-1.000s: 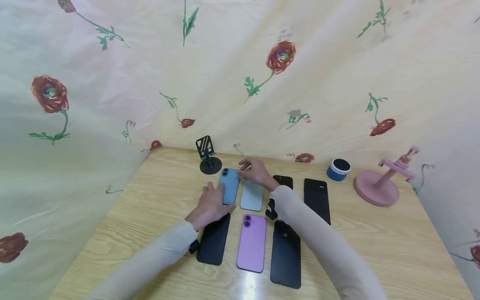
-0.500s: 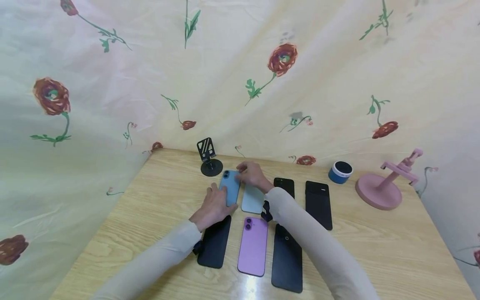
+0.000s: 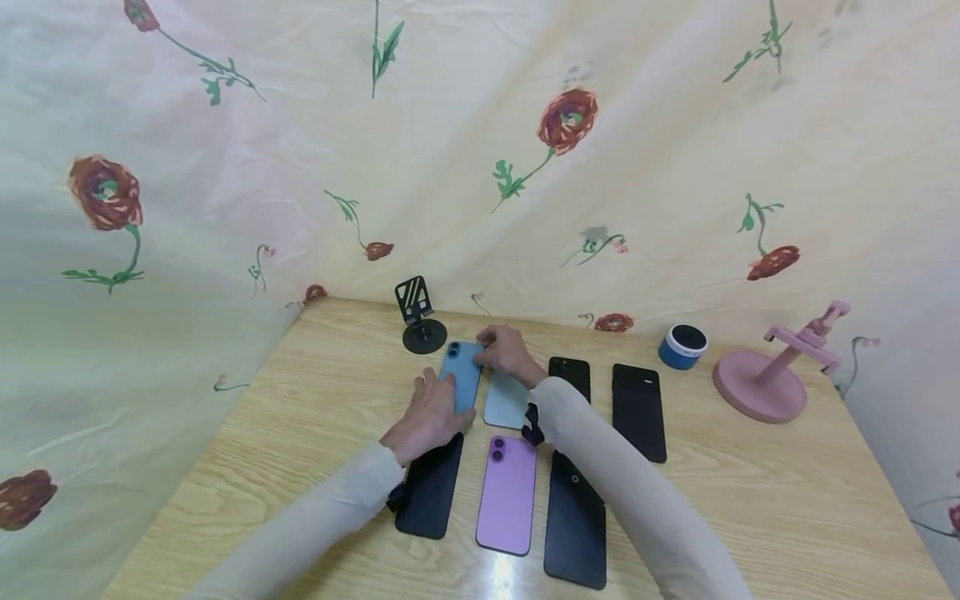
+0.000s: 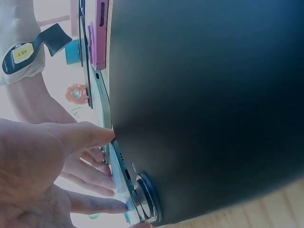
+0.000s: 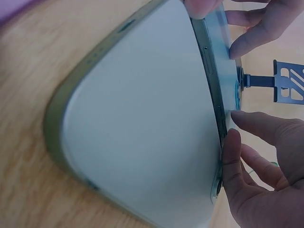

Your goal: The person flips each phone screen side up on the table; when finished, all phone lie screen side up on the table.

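Observation:
A blue phone (image 3: 468,367) lies back up at the far left of two rows of phones. My left hand (image 3: 431,415) holds it by the edges, thumb at the lower end and fingers along the left side. The thumb (image 4: 90,137) shows against its lower edge in the left wrist view. At the upper right edge of the same phone, my right hand (image 3: 510,353) pinches with thumb and fingers. A pale blue phone (image 5: 142,109) lies close beside it, partly under my right hand. Below my left hand is a black phone (image 3: 431,492).
In the front row lie a purple phone (image 3: 507,500) and a dark phone (image 3: 574,542). Two black phones, one (image 3: 639,412) farther right, lie behind. A black phone stand (image 3: 422,321), a blue speaker (image 3: 682,348) and a pink stand (image 3: 761,383) stand at the back.
My right hand has lowered its fingers onto the blue phone's upper right edge. My left hand stays at that phone's lower left. The head view has shifted slightly.

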Motion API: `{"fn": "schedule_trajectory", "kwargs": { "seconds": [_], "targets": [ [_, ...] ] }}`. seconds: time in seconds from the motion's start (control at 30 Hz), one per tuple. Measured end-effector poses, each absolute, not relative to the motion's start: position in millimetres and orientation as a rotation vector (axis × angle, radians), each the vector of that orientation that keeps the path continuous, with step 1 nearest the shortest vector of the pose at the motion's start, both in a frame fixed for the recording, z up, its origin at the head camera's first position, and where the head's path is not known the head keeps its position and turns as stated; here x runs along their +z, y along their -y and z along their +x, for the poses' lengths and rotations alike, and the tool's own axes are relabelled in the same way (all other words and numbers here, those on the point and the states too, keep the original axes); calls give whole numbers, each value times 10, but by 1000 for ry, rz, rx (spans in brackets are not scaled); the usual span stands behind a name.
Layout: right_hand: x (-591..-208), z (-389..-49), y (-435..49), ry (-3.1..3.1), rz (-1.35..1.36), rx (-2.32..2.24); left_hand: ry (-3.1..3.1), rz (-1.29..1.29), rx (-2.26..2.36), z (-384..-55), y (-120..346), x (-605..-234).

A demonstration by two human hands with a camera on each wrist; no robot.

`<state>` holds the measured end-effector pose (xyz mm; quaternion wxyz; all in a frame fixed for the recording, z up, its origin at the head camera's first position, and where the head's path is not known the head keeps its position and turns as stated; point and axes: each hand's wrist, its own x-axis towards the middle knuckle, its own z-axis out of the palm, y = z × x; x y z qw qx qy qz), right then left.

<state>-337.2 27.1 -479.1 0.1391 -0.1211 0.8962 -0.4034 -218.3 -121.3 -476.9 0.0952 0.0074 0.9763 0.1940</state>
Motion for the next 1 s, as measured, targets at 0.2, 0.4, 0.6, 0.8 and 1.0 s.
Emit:
{"fn": "schedule_trajectory", "kwargs": {
  "seconds": [0.2, 0.4, 0.6, 0.8, 1.0],
  "targets": [
    [-4837, -3379, -261, -2593, -351, -1180, -2899, 39, 593, -2161, 1218, -4780],
    [-4844, -3374, -252, -2608, -373, -1177, -2902, 45, 612, -2157, 1230, -4796],
    [-4838, -3376, -266, -2609, -375, -1172, -2876, 47, 634, -2154, 1242, -4761],
    [-4834, -3384, -302, -2594, -351, -1225, -2847, 51, 661, -2167, 1276, -4743],
    [-4797, -3369, -326, -2494, -274, -1336, -2839, 108, 678, -2185, 1344, -4744]
  ]
}}
